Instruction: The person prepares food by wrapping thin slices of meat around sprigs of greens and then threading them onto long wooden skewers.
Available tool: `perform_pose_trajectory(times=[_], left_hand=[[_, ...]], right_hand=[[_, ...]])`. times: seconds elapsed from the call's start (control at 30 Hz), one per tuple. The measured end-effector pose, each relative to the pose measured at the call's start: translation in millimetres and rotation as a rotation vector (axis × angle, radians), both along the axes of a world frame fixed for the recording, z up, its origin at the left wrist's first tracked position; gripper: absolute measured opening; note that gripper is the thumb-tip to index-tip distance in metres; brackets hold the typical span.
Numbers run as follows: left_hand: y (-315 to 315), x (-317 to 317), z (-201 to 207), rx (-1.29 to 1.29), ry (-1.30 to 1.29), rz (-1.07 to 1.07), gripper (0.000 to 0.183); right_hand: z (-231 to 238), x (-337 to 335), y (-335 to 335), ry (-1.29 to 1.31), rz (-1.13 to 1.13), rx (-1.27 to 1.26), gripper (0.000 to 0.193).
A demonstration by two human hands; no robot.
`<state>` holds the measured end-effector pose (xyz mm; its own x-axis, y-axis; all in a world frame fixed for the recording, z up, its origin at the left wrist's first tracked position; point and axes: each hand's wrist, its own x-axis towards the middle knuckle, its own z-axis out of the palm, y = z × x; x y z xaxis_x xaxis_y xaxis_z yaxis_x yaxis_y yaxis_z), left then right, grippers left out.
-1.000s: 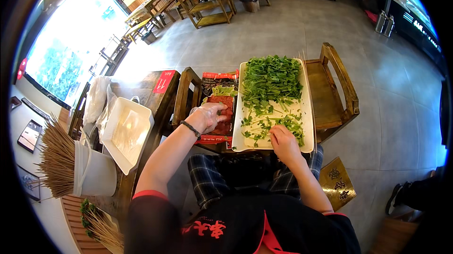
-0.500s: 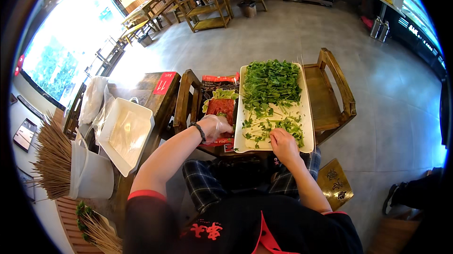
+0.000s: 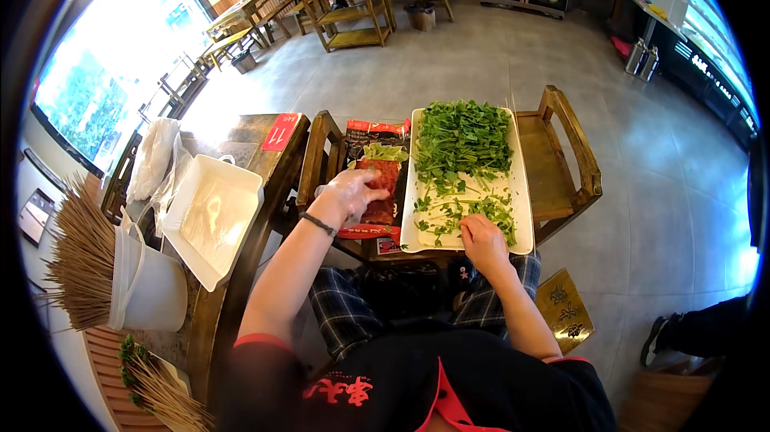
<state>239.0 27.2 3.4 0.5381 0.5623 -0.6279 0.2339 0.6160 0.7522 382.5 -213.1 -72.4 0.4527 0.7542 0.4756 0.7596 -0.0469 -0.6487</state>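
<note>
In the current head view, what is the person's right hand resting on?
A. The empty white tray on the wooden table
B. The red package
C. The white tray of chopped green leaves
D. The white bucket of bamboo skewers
C: the right hand lies at the near end of the white tray among the green leaves, while the left hand is over the red package beside it.

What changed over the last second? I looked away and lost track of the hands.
Very little. The left hand shifted slightly on the red packet; whether it grips is unclear. The right hand stayed at the near end of the white rectangular tray of chopped greens.
</note>
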Motion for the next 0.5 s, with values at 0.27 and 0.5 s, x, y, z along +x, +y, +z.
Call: perform_pose_trajectory(times=[0.27,0.5], left_hand=[[-41,-19,-21,-0.09,0.004,0.006,0.023],[-30,-24,-53,0.34,-0.132,-0.098,0.016]], right_hand=[[3,-4,1,-0.032,-0.027,-0.011,0.006],[0,-1,-1,-0.041,-0.018,-0.01,0.005]])
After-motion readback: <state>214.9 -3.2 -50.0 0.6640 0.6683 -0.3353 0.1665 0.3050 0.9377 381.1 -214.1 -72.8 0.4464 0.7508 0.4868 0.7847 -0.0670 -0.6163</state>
